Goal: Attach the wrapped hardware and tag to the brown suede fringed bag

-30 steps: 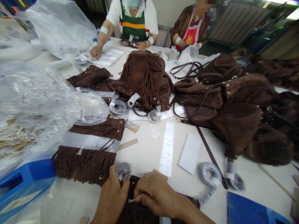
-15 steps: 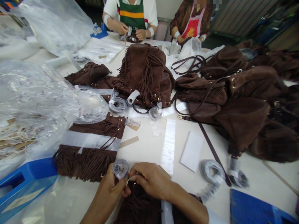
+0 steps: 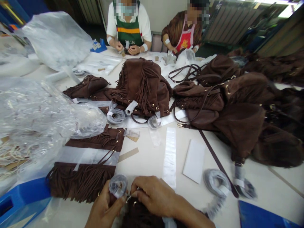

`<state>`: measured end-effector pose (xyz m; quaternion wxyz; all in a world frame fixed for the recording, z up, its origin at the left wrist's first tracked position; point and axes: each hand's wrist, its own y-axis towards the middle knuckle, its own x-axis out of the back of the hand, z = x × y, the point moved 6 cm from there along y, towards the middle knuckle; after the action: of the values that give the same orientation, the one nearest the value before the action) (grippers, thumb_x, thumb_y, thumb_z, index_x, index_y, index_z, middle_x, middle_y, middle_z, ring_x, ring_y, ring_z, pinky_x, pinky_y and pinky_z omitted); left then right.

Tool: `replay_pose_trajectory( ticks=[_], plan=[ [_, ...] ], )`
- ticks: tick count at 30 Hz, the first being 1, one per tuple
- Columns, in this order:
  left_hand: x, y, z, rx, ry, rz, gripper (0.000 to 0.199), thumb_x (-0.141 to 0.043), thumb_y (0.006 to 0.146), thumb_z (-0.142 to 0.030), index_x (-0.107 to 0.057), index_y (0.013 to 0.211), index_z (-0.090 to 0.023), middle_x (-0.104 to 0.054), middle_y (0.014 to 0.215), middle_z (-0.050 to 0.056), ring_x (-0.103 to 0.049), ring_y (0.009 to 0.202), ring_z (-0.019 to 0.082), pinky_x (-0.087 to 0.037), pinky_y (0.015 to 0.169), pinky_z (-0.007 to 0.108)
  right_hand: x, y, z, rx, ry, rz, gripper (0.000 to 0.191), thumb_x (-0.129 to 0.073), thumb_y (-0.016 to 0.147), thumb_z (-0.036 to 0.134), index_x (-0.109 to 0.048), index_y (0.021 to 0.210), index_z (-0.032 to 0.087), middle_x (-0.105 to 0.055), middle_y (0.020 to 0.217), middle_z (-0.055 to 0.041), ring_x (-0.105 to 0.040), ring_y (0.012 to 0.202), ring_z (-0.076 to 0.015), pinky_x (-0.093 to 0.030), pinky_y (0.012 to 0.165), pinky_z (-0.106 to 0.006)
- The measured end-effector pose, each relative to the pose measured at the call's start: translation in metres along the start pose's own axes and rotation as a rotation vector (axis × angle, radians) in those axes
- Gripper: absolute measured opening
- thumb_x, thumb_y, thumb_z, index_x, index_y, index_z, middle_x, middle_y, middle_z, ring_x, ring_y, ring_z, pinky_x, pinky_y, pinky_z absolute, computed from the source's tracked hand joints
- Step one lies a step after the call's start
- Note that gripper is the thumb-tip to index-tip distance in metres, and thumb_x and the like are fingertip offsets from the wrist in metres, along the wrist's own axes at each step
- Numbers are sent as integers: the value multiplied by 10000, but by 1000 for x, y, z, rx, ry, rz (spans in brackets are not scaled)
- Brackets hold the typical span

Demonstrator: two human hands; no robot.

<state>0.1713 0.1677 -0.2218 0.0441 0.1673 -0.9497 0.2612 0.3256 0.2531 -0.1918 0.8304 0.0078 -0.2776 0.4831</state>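
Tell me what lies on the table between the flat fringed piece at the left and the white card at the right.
In the head view, between the flat fringed piece and the white card lie a tan cardboard strip and a long clear plastic strip on the table.

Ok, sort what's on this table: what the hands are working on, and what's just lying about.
In hand:
left hand
right hand
plastic-wrapped fitting
fringed bag

Lying about:
banded fringed bag
white card
clear plastic strip
bag pile
blue bin

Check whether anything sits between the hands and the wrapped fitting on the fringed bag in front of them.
Nothing visible does. The left hand already pinches the plastic-wrapped fitting, and the right hand touches the small metal piece beside it, over the brown fringed bag.
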Motion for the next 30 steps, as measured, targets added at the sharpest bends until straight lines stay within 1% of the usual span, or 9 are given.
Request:
replay_pose_trajectory(
  ticks=[3,11,14,16,19,21,24,26,30],
  plan=[
    [0,1,2,32,-9,34,470,-725,724,-565,-585,1000,-213,-572,576,-51,-486,460,121,-328,408,216,1,0,3,18,-17,-4,156,-526,879,179,-610,990,251,-681,938,17,-618,849,-145,-402,726,-214],
    [0,3,7,-5,54,65,516,-659,783,-583,-529,1134,-227,-654,690,-14,-447,432,93,-308,381,197,0,6,10,55,-22,-23,114,-528,866,155,-588,929,229,-655,897,12,-590,798,-129,-393,720,-207],
    [2,3,9,7,23,29,614,-683,766,-558,-486,1252,-239,-704,839,25,-468,436,93,-336,377,203,2,5,10,10,-27,-39,113,-548,861,164,-593,929,242,-664,886,25,-592,782,-124,-379,688,-202],
    [3,2,8,2,0,15,749,-690,769,-539,-386,1394,-261,-717,958,49,-506,459,105,-384,399,220,3,5,9,0,-33,-50,110,-557,861,173,-594,933,248,-668,880,29,-594,777,-124,-370,670,-203],
    [0,-1,4,-29,48,38,861,-637,822,-524,-206,1527,-282,-723,1064,74,-601,551,146,-500,517,267,0,6,8,19,-21,-57,113,-555,858,161,-587,932,240,-666,882,25,-597,788,-127,-377,682,-207],
    [-2,-3,2,-40,67,58,872,-620,829,-476,-165,1545,-271,-702,1178,101,-692,726,195,-565,676,311,-5,7,6,38,-2,-58,118,-556,849,142,-581,923,231,-659,875,23,-594,785,-126,-388,696,-209],
    [-6,-5,3,-34,86,109,951,-630,779,-356,-98,1560,-240,-660,1283,123,-701,1022,257,-557,880,358,-15,6,0,84,48,-79,97,-563,867,144,-584,915,226,-654,875,25,-591,795,-122,-405,735,-210],
    [-6,-4,5,-56,164,141,969,-623,774,-328,-72,1565,-220,-670,1263,124,-679,1093,267,-540,933,371,-21,4,-3,117,59,-109,65,-568,895,173,-588,922,229,-653,886,24,-592,826,-127,-411,776,-222],
    [-1,1,8,-122,306,196,849,-560,843,-339,-120,1557,-209,-674,1236,107,-643,1157,265,-500,998,393,-28,-2,-10,132,35,-154,52,-538,933,199,-578,940,232,-646,915,9,-582,880,-149,-413,805,-254]
  ],
)
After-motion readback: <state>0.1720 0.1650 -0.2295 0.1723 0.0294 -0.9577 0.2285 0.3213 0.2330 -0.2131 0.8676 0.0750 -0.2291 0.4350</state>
